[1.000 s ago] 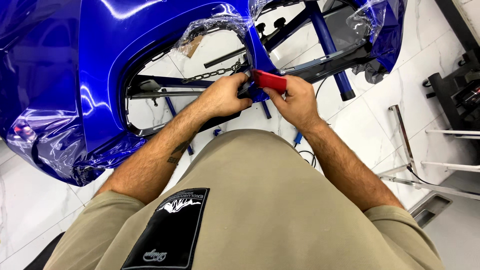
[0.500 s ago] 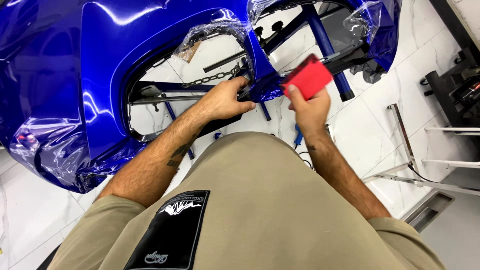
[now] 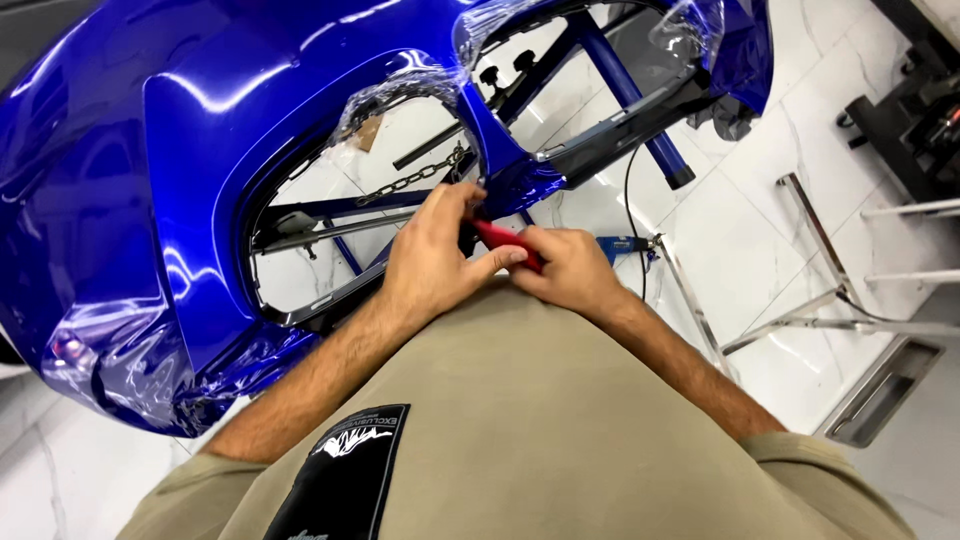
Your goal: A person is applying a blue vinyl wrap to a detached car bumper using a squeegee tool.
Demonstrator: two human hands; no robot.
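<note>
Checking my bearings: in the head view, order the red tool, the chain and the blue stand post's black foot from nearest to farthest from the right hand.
From the right hand:
1. Red tool, gripped in it, at its left.
2. Chain, up-left, inside the bumper opening.
3. Black foot of the blue stand post, up-right; nearly as far as the chain, a close call.

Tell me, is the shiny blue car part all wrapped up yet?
Not quite. The wide face of the blue bumper already looks smooth and glossy. Now the left hand pinches the narrow strip between the openings while the right hand works a red tool there. Loose, crinkled film at the opening edges and lower corner looks unfinished.
</note>
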